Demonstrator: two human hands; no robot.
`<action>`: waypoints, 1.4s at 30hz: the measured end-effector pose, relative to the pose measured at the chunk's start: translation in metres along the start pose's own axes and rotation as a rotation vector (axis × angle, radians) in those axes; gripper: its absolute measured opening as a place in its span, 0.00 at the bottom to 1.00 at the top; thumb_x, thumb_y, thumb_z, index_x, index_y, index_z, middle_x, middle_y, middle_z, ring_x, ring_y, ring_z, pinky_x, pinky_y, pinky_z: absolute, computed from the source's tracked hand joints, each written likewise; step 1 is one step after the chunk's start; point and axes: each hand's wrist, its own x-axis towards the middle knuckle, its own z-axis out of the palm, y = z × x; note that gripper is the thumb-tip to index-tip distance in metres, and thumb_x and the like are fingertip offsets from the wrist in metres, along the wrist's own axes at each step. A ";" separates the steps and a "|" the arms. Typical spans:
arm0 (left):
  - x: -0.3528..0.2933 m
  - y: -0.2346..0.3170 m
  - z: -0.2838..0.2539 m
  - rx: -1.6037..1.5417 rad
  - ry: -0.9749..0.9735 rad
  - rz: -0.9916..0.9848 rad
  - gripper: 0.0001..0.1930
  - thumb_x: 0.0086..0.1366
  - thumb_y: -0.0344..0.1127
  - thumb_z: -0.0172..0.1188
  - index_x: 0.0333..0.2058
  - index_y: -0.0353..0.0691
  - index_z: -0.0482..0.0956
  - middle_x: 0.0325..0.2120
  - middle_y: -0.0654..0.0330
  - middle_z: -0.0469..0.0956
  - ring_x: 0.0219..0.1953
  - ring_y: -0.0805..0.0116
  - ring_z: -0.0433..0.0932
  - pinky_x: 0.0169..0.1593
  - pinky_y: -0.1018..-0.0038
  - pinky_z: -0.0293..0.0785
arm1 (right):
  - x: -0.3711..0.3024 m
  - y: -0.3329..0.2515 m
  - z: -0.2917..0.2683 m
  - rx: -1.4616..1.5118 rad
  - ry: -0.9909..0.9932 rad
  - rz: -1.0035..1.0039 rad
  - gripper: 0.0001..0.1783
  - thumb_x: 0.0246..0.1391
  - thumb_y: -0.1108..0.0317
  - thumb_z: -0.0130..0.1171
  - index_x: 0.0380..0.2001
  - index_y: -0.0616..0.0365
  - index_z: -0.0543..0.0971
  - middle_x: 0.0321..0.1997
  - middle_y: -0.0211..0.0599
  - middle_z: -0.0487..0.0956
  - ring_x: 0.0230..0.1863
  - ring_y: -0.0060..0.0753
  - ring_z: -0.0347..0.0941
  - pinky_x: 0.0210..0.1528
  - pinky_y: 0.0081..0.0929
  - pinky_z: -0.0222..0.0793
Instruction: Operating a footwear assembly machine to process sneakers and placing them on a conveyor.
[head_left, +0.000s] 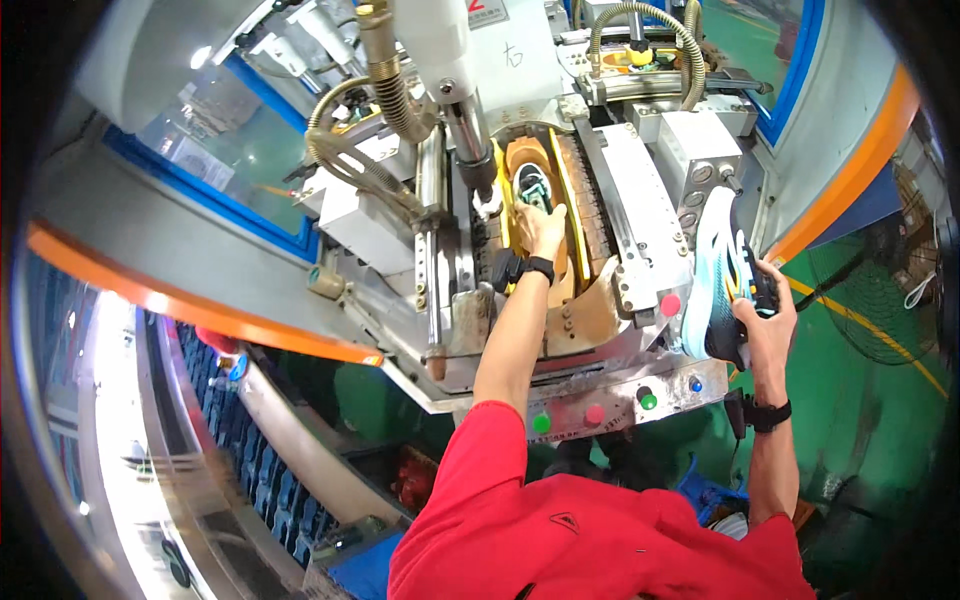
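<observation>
My left hand [541,229] reaches into the machine's long trough. Its thumb and fingers close round the near part of a dark shoe [533,184] with white and teal parts, which lies in the trough. The hand hides much of that shoe. Off to the right, my right hand [772,318] grips a black sneaker [728,318] with a thick pale-blue and white sole [708,265]. This sneaker is held up on its side, toe end away from me, beside the machine's right edge. Yellow liners [566,200] flank the shoe in the trough.
A metal press cylinder [470,140] comes down just left of the trough. Ribbed hoses [392,90] and metal blocks surround it. Coloured buttons line the front panel [620,400]. Orange-edged guards [200,300] stand at both sides. A wire fan [860,300] is at the right.
</observation>
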 end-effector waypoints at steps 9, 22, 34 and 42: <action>0.007 -0.024 -0.039 -0.762 -0.182 -0.514 0.19 0.51 0.30 0.65 0.42 0.29 0.75 0.38 0.49 0.81 0.40 0.53 0.80 0.47 0.62 0.75 | 0.139 -0.002 0.091 -0.329 -0.159 -0.073 0.31 0.37 0.67 0.69 0.49 0.62 0.74 0.36 0.36 0.79 0.36 0.28 0.75 0.41 0.26 0.72; -0.286 -0.070 -0.339 -1.136 -0.077 -0.581 0.24 0.56 0.23 0.62 0.53 0.28 0.69 0.44 0.56 0.77 0.42 0.65 0.79 0.51 0.69 0.75 | 0.134 0.067 0.392 -0.906 -0.467 -0.244 0.22 0.45 0.64 0.59 0.42 0.68 0.73 0.40 0.57 0.81 0.45 0.55 0.79 0.49 0.42 0.74; -0.504 -0.134 -0.326 -0.886 0.773 -0.779 0.14 0.63 0.29 0.57 0.47 0.34 0.77 0.43 0.55 0.76 0.43 0.63 0.78 0.45 0.70 0.75 | -0.090 0.028 0.277 -0.299 -0.797 -0.751 0.06 0.53 0.72 0.57 0.34 0.60 0.77 0.35 0.49 0.77 0.38 0.52 0.75 0.41 0.41 0.70; -0.560 -0.107 -0.287 -1.132 0.919 -0.795 0.08 0.63 0.27 0.60 0.40 0.32 0.77 0.33 0.59 0.79 0.35 0.68 0.80 0.41 0.73 0.79 | -0.216 0.215 0.268 -0.292 -1.232 -0.939 0.05 0.53 0.69 0.53 0.33 0.52 0.77 0.37 0.42 0.75 0.41 0.51 0.73 0.41 0.44 0.71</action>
